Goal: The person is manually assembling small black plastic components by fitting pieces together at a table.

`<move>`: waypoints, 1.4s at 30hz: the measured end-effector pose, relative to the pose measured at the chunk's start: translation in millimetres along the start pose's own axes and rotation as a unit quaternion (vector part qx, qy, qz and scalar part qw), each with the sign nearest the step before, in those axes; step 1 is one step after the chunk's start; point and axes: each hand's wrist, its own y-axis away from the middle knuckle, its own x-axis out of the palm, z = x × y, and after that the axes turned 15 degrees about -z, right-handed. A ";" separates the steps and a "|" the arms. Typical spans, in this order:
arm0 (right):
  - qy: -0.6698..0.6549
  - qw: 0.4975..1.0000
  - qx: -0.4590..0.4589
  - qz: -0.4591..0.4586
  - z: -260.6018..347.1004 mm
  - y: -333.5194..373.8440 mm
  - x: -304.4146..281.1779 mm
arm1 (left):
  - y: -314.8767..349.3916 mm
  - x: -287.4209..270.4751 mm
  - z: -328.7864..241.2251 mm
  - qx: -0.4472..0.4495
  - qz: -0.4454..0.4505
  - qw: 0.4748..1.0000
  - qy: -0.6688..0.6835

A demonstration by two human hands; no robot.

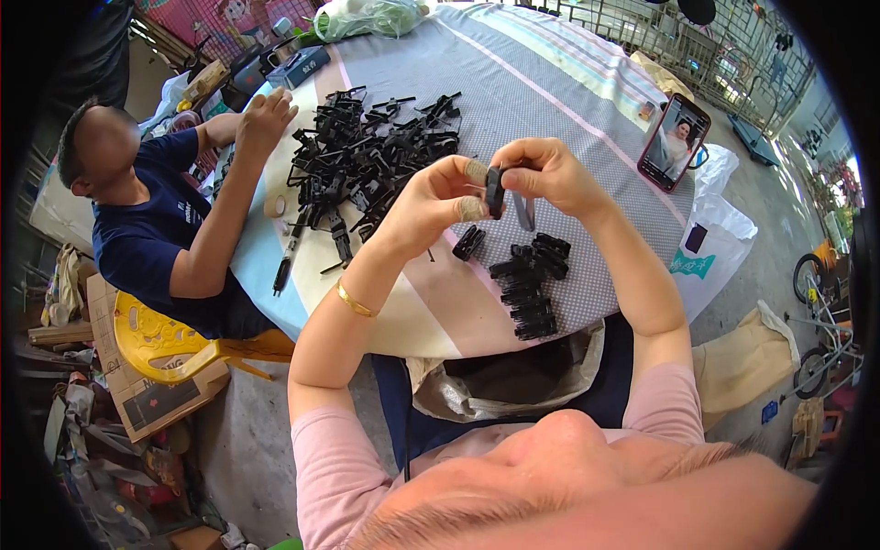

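Note:
My left hand [431, 209], with tape wrapped on thumb and forefinger, pinches a small black plastic part [494, 192] above the table. Against the other side of that part my right hand [555, 177] is closed, thumb and forefinger together. A flat grey strip [525, 213] hangs below my right fingers; whether it belongs to the part I cannot tell. Beneath my hands lie rows of black plastic pieces [527, 302], packed side by side, with one small group [468, 243] apart. To the left spreads a large heap of loose black plastic parts [367, 151].
A phone [675, 142] stands propped at the table's right, beside a white plastic bag [715, 229]. Across to the left sits another person [165, 211] with raised hands. A tape roll [274, 205] lies near that person. An open sack [504, 385] hangs at my lap.

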 end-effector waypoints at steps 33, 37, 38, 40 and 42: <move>0.134 0.989 0.047 -0.032 10.3 3.4 13.3 | 14.4 22.6 6.1 0.363 -0.208 0.766 -0.488; 0.073 0.993 0.031 0.083 9.7 -4.6 -20.8 | 21.5 42.0 0.8 0.119 -0.170 0.929 -0.305; 0.052 0.996 0.040 0.066 12.7 -5.5 -23.9 | 22.2 43.2 0.3 0.067 -0.149 0.945 -0.283; 0.003 0.999 0.032 0.034 0.9 -9.8 -28.9 | 21.3 38.9 9.5 0.082 -0.057 0.917 -0.386; 0.166 0.980 -0.046 -0.101 -4.5 -14.4 -19.9 | 21.1 37.3 15.6 0.111 0.035 0.874 -0.472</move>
